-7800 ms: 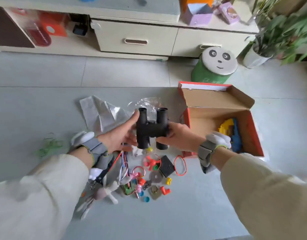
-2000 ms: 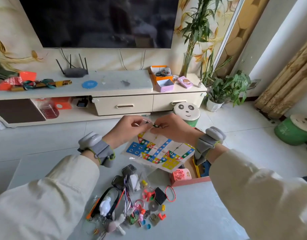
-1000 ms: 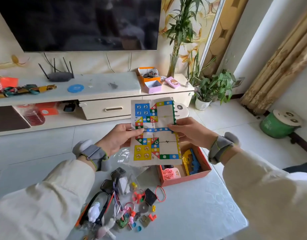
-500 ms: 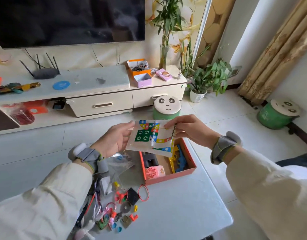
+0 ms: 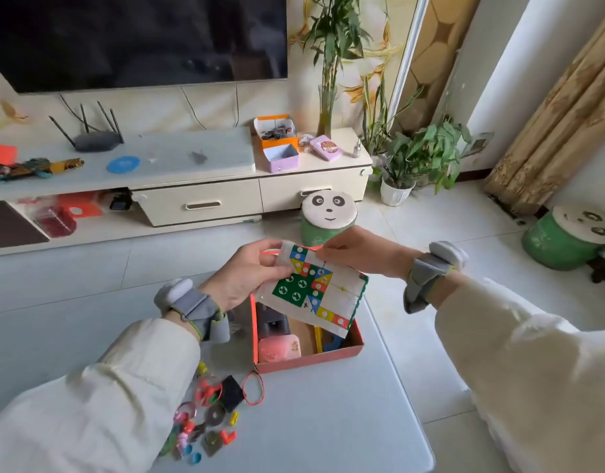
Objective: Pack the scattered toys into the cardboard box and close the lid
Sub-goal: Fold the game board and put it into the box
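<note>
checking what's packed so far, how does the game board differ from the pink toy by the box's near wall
The game board is held in the air above the cardboard box, gripped by the left hand and right hand; the pink toy lies inside the box. The game board is a thin folded sheet in many colours; the pink toy is blocky and one colour. Both are toys meant for that box.

Light: bright, even daylight, stronger on the right side | Shadows: soft and faint beside cardboard box (image 5: pixel 307 361) on bench (image 5: pixel 328 421) | Glare: dim reflections on television screen (image 5: pixel 140 35) | Distortion: wide-angle bowing at edges, curtain (image 5: pixel 560 131) leaning | Focus: centre sharp, sleeves (image 5: pixel 89 421) slightly soft
</note>
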A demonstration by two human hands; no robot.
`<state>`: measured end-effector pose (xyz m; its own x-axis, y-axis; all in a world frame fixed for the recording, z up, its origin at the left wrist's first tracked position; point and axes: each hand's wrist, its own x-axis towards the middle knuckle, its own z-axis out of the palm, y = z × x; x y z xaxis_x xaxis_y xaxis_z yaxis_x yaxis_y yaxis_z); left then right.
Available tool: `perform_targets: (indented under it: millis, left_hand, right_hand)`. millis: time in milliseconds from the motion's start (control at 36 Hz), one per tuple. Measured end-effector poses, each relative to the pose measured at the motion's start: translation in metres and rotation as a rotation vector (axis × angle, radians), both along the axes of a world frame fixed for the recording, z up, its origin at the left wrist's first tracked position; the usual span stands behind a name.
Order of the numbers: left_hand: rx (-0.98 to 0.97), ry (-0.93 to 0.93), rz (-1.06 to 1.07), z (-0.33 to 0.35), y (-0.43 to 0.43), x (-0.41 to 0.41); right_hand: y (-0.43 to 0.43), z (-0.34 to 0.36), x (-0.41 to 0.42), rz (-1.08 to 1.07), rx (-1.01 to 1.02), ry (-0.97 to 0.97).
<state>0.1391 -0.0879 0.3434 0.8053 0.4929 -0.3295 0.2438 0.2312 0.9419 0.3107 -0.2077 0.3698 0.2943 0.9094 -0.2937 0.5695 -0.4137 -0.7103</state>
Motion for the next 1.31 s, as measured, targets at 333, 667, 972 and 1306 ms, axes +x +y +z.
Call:
perform_targets:
  millis: [333, 667, 972, 1306]
  left_hand:
    - [0.281, 0.115, -0.074, 0.022, -0.004, 0.016]
    - [0.165, 0.153, -0.171, 0.014, 0.020, -0.018]
    - [0.215, 0.128, -0.374, 0.035, 0.035, -0.033]
    - [0.083, 0.043, -0.341, 0.028, 0.056, -0.052]
  right_hand:
    - [0.004, 0.023, -0.008, 0.103, 0.126, -0.179]
    - [-0.013, 0.019, 0.000, -0.145, 0.121, 0.081]
    - [0.008, 0.039, -0.042, -0.098, 0.147, -0.007]
    - [0.014, 0.043, -0.066, -0.241, 0.184, 0.143]
